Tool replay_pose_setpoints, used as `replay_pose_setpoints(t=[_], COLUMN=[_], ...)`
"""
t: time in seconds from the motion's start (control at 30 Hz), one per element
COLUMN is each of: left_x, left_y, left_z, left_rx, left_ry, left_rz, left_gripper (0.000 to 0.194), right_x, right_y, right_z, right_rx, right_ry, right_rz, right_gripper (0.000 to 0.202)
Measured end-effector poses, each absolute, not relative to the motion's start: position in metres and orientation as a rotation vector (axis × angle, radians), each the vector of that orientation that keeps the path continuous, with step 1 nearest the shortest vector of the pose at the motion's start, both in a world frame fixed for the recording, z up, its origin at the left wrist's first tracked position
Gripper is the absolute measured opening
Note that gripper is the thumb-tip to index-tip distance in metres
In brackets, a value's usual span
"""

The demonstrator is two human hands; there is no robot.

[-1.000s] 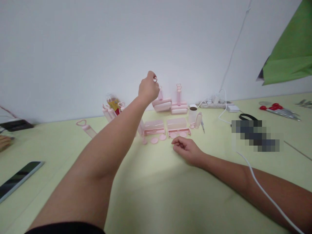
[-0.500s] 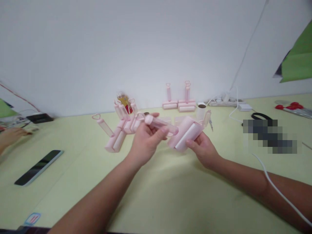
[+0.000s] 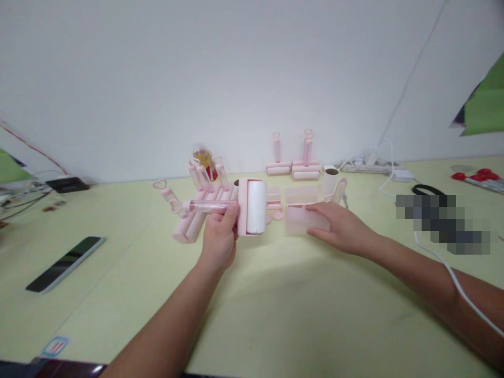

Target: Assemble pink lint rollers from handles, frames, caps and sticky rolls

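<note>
My left hand (image 3: pixel 221 236) is closed round the clear pink handle of a lint roller (image 3: pixel 255 207), held sideways above the table with its white paper roll bare. On the table to the right lies a translucent pink roller cover (image 3: pixel 301 219). My right hand (image 3: pixel 342 224) has its thumb and fingers on either side of this cover's right end. Behind the cover lies another translucent piece (image 3: pixel 302 194). Small pink round parts (image 3: pixel 277 215) lie between the held roller and the cover. Several finished-looking lint rollers (image 3: pixel 185 227) stand at the left, handles up.
More lint rollers (image 3: pixel 306 170) stand against the wall. A white paper roll (image 3: pixel 331 181) stands upright near a power strip (image 3: pixel 368 167). A phone (image 3: pixel 65 264) lies at left, red-handled scissors (image 3: pixel 480 176) at far right. A white cable (image 3: pixel 452 278) crosses over my right forearm.
My right hand has let go of the lint roller's head and moved to the cover on the table. The roller has turned in my left hand, its white roll now facing me. Another person's hand has left the left side.
</note>
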State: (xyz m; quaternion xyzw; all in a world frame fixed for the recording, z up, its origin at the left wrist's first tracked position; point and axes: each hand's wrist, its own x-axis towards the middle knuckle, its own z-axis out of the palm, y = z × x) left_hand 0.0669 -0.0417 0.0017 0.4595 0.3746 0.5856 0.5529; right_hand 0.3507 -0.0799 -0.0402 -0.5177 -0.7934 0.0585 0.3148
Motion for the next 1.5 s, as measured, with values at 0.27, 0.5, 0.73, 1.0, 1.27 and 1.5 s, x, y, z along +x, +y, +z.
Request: replay_pose_setpoints(t=[0.27, 0.5, 0.73, 1.0, 1.27, 1.5], left_x=[0.066, 0.07, 0.072, 0.093, 0.075, 0.049], left_y=[-0.044, -0.048, -0.053, -0.08, -0.064, -0.052], left_z=[-0.01, -0.007, -0.011, -0.017, -0.008, 0.011], left_rx=[1.199, 1.148, 1.147, 1.314, 1.164, 2.159], left_ry=[0.833, 0.813, 0.869, 0.718, 0.684, 0.876], left_rz=[1.321, 1.253, 1.172, 0.964, 1.135, 0.927], left_gripper=[0.034, 0.042, 0.044, 0.037, 0.051, 0.026], right_x=[0.354, 0.358, 0.35, 0.293, 0.299, 0.304], right_y=[-0.078, -0.07, -0.079, -0.114, -0.111, -0.107], right_z=[-0.056, -0.059, -0.049, -0.035, -0.05, -0.054], right_rx=[-1.478, -1.463, -1.383, -0.89, -0.961, -1.103], right_ry=[-2.334, -2.304, -2.127, -1.4, -1.0, -1.008], right_rz=[-0.006, -0.103, 0.02, 1.211, 1.257, 1.143], right_gripper=[0.044, 0.045, 0.056, 0.058, 0.035, 0.035])
